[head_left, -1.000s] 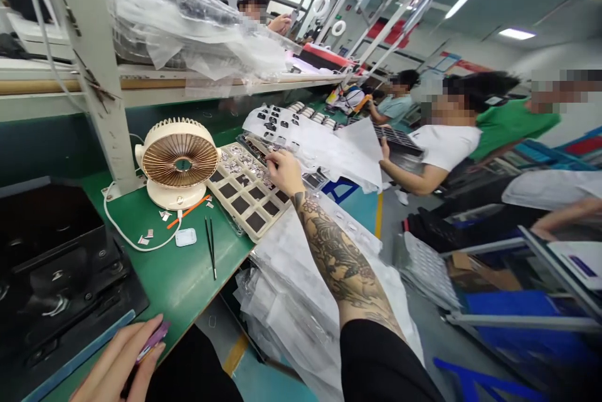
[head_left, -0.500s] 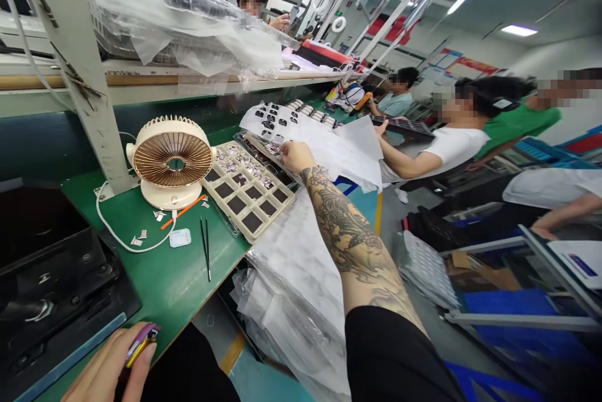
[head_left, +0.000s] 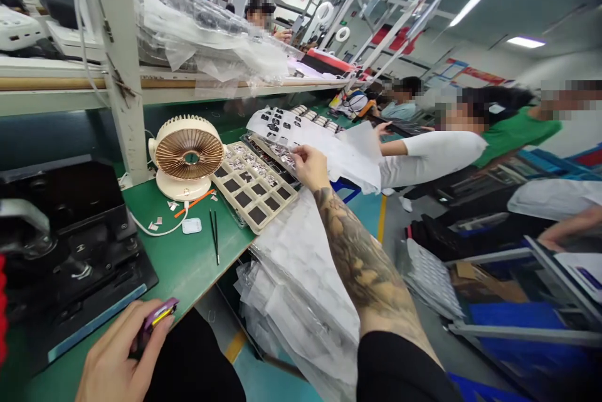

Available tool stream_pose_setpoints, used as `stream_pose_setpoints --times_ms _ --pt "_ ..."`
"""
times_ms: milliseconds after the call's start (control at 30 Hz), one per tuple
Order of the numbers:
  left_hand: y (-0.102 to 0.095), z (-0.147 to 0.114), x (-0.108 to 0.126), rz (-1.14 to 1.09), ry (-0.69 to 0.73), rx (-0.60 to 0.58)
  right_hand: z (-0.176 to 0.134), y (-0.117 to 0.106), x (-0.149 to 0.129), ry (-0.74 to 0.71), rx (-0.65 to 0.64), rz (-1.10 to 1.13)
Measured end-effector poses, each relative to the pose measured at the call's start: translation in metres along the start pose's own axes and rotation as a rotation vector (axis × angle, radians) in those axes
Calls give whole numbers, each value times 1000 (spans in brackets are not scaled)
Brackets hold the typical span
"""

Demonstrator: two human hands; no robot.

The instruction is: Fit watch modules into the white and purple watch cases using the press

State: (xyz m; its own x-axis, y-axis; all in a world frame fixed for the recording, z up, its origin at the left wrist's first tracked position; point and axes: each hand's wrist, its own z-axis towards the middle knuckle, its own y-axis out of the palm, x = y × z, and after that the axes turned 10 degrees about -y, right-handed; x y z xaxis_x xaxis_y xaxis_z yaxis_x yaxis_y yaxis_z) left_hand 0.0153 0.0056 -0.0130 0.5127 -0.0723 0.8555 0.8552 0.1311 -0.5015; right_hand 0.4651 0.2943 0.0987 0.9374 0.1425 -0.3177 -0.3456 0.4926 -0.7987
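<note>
At the bench's front edge my left hand (head_left: 123,352) is closed on a small purple and yellow part (head_left: 160,315), pinched between thumb and fingers. My right hand (head_left: 311,167) reaches far out, with thumb and fingertips together over a tray of small pieces (head_left: 278,152). What those fingers hold, if anything, is too small to make out. Nearer to me lies a beige compartment tray (head_left: 256,221), with small white and dark pieces in its far cells and dark squares in the near ones. Black tweezers (head_left: 214,239) lie on the green bench.
A cream fan (head_left: 189,154) stands behind an orange stick and a small white case (head_left: 191,226). A black fixture (head_left: 79,251) takes up the left. White sheets bearing black parts (head_left: 275,123) lie beyond the trays. A co-worker in a white top (head_left: 437,151) sits to the right.
The view has turned left, so the bench items appear farther right. My right hand has risen slightly from the tray of small pieces. My left hand keeps its hold on the purple and yellow part.
</note>
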Motion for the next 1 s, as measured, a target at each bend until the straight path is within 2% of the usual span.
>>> stream_pose_setpoints --times_ms 100,133,167,233,300,367,500,667,800,933,1000 --pt "-4 4 4 -49 10 -56 -65 -5 -74 -185 -12 185" --pt "-6 5 7 -55 -17 -74 -92 -5 -102 -316 -17 324" --pt "-7 6 10 -57 -45 -90 -118 -3 -129 -429 -60 471" --pt "-9 7 16 -56 -81 -120 -167 3 -179 -565 -169 722" --pt "-11 8 20 -55 -104 -134 -205 13 -218 -612 -203 900" --pt "-13 9 21 -59 -106 -135 -229 25 -242 -599 -184 1005" --pt "-14 9 22 -65 -80 -106 -248 45 -257 -531 -154 1047" --pt "-12 8 20 -70 -80 -116 -250 48 -256 -420 -99 1019" --pt "-12 8 22 -106 -129 -97 -255 51 -259 -462 -103 1017" --pt "-14 9 22 -177 -217 -101 -259 55 -258 -461 -187 1030" --pt "-16 10 19 -237 -250 -111 -260 57 -256 -529 -259 1031"
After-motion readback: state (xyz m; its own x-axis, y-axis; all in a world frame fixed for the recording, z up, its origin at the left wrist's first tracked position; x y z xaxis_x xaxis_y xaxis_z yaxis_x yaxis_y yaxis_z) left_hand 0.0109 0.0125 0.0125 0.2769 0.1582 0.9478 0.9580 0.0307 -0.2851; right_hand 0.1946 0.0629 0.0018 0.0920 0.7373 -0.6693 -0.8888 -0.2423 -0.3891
